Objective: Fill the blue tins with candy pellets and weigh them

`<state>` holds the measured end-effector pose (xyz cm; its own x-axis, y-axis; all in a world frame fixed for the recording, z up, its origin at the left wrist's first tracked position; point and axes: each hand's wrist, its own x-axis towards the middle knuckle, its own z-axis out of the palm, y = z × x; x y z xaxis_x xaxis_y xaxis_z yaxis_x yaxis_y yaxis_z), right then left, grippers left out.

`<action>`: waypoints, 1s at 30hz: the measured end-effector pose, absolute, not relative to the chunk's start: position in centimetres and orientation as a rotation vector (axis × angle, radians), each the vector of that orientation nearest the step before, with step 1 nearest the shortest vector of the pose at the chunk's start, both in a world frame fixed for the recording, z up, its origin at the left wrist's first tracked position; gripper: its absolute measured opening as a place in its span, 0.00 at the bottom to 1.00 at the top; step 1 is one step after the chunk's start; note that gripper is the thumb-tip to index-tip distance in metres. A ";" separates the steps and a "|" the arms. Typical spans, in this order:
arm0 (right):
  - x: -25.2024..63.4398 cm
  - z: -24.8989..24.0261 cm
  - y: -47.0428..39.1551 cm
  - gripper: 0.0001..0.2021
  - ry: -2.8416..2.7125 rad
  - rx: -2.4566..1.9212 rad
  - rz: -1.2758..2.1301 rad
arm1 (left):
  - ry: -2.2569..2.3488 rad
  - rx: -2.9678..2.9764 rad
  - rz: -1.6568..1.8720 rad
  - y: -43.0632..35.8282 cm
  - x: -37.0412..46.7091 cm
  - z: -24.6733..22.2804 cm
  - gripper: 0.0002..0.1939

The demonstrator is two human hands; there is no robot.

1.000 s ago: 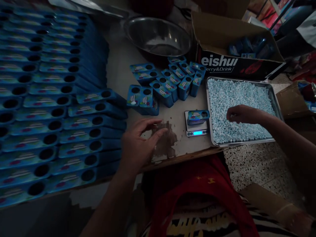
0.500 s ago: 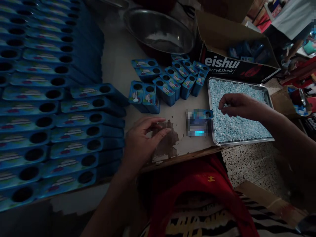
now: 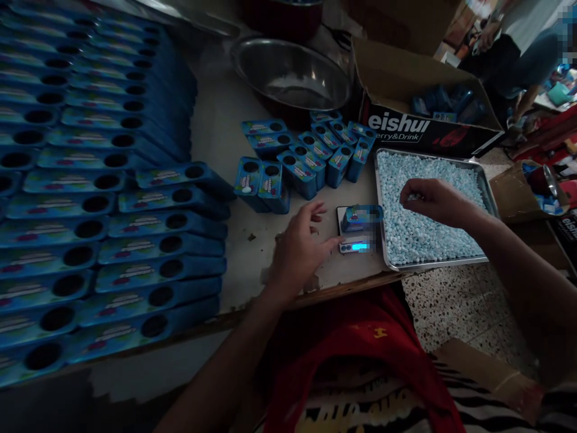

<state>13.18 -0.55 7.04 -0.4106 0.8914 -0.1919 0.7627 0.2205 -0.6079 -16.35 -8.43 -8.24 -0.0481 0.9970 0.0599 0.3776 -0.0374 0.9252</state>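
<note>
A small digital scale (image 3: 346, 243) with a lit blue display lies near the table's front edge. On it rests a blue plastic box (image 3: 354, 224), its end reaching toward the tray. My left hand (image 3: 300, 246) is open just left of the scale, thumb pointing at its corner, holding nothing. Over a metal tray (image 3: 381, 198) full of small pale-blue candies (image 3: 433, 240), my right hand (image 3: 426, 197) has its fingers curled inward. Pale bits show between its fingertips. Part of the scale is blurred out.
Behind the scale stand several blue boxes (image 3: 300, 174) with round openings. Long rows of similar boxes (image 3: 103, 180) fill the left side. A steel bowl (image 3: 293, 72) and a carton (image 3: 406, 123) holding more boxes are at the back. Another person (image 3: 518, 66) is at upper right.
My left hand has moved right, up to the scale, and its fingers have spread. My right hand stays over the tray with fingers curled. The view has shifted slightly.
</note>
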 end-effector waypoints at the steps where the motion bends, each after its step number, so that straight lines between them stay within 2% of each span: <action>1: 14.0 6.5 -0.6 0.01 -2.310 -1.589 0.940 | 1.511 1.527 1.069 -8.0 -15.3 -8.6 0.38; 4: 16.5 3.8 -1.2 0.08 -2.215 -1.590 0.936 | 1.416 1.564 1.056 -6.3 -12.6 -9.6 0.27; 6: 17.3 1.4 -2.0 0.10 -1.926 -1.593 0.930 | 1.322 1.622 1.092 -4.9 -11.3 -9.3 0.19; 8: 17.4 -1.0 -2.6 0.13 -1.479 -1.560 1.036 | 1.227 1.823 1.127 -3.4 -10.3 -8.1 0.15; 12: 16.2 -4.1 -2.8 0.15 -0.623 -1.340 1.416 | 1.004 2.453 1.134 -1.3 -7.7 -3.8 0.17; 17: 15.5 -4.8 -1.7 0.22 -0.140 -1.009 1.727 | 0.818 2.847 1.176 0.0 -4.2 -2.1 0.19; 23: 15.6 -5.4 -0.8 0.15 0.085 -0.907 1.789 | 1.041 2.639 1.245 0.9 -3.2 -3.9 0.18; 26: 15.7 -5.4 -1.0 0.15 0.095 -0.864 1.814 | 1.083 2.407 1.292 1.0 -4.1 -4.5 0.13; 30: 15.3 -5.6 -1.6 0.19 0.008 -0.882 1.925 | 1.146 2.340 1.308 -0.3 -5.1 -4.5 0.13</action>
<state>15.26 -1.63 -5.62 -0.2560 0.7742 -0.5788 -0.7793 -0.5196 -0.3503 -5.10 -0.32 -4.45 0.2974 0.7237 0.6228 0.5222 -0.6693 0.5284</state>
